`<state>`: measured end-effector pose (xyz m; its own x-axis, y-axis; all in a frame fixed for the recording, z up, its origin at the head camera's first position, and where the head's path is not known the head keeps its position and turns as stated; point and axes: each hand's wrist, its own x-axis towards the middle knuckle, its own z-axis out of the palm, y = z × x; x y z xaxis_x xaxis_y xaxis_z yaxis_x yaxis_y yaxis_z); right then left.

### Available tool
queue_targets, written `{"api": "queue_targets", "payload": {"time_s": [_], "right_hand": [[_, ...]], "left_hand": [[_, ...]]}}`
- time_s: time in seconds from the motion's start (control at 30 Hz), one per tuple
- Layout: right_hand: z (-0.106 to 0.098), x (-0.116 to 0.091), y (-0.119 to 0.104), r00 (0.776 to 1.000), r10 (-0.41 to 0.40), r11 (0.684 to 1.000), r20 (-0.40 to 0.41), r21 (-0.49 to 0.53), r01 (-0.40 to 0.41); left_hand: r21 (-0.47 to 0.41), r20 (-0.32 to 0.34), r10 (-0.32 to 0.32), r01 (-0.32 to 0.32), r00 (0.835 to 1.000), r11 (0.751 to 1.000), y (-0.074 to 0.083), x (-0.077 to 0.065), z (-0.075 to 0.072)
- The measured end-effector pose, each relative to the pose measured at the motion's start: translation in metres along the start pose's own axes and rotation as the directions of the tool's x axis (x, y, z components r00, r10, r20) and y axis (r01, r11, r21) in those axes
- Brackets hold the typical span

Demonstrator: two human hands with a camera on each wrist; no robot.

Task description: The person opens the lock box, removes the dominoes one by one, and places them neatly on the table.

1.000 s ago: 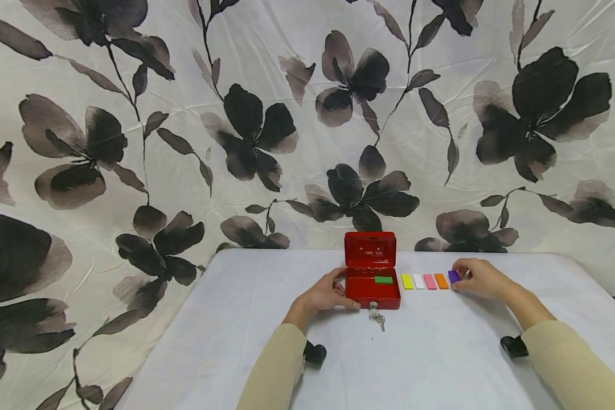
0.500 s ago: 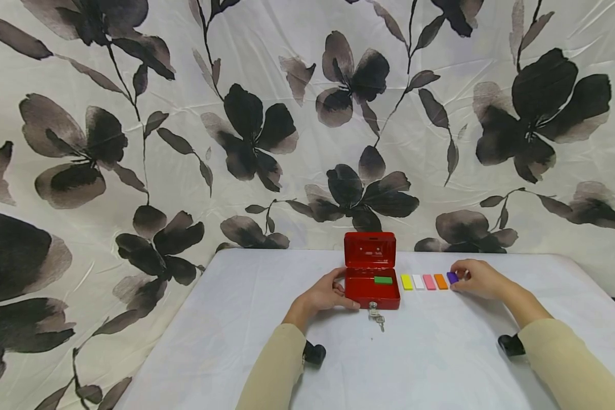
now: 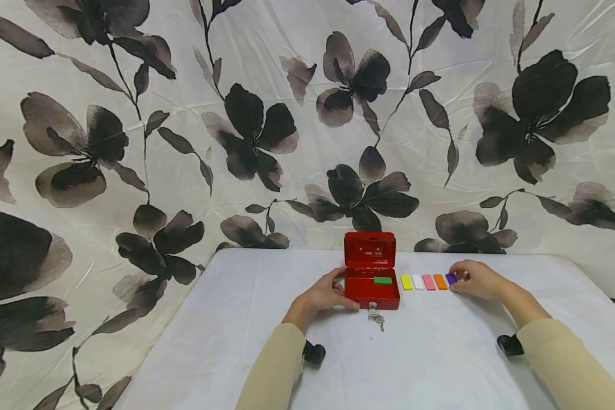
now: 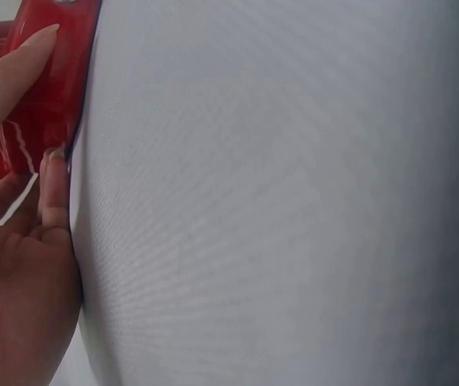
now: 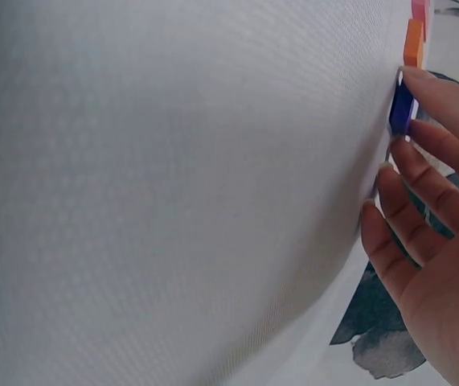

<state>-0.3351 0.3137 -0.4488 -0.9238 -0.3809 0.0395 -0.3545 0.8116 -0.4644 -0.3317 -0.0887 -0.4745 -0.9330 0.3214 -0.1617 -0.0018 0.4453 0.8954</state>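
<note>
A red cash box (image 3: 386, 303) stands on the white-covered table with its lid raised. Inside it lies a green block (image 3: 382, 280), and keys (image 3: 379, 322) hang from the lock at its front. My left hand (image 3: 322, 296) grips the box's near left corner, thumb on the front and fingers at the left side. To the box's right, my right hand (image 3: 480, 279) pinches a purple block (image 5: 402, 108) between thumb and fingers, at the right end of a row. Beside the purple block is an orange block (image 3: 441, 282); the fingers partly cover the purple one.
Pink (image 3: 429, 282), white (image 3: 417, 282) and yellow (image 3: 406, 282) blocks continue the row toward the box. A floral cloth (image 3: 266, 136) hangs behind the table's far edge.
My right hand has shifted slightly left with the purple block, bringing it closer to the orange one. The left hand and the cash box have stayed in place.
</note>
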Motion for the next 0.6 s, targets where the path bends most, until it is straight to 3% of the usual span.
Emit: {"api": "queue_targets", "payload": {"time_s": [0.6], "right_hand": [[-0.0027, -0.0045, -0.0002, 1.0, -0.014, 1.0, 0.025, 0.02, 0.013]], "left_hand": [[0.003, -0.001, 0.005, -0.005, 1.0, 1.0, 0.0004, -0.0014, -0.0001]]}}
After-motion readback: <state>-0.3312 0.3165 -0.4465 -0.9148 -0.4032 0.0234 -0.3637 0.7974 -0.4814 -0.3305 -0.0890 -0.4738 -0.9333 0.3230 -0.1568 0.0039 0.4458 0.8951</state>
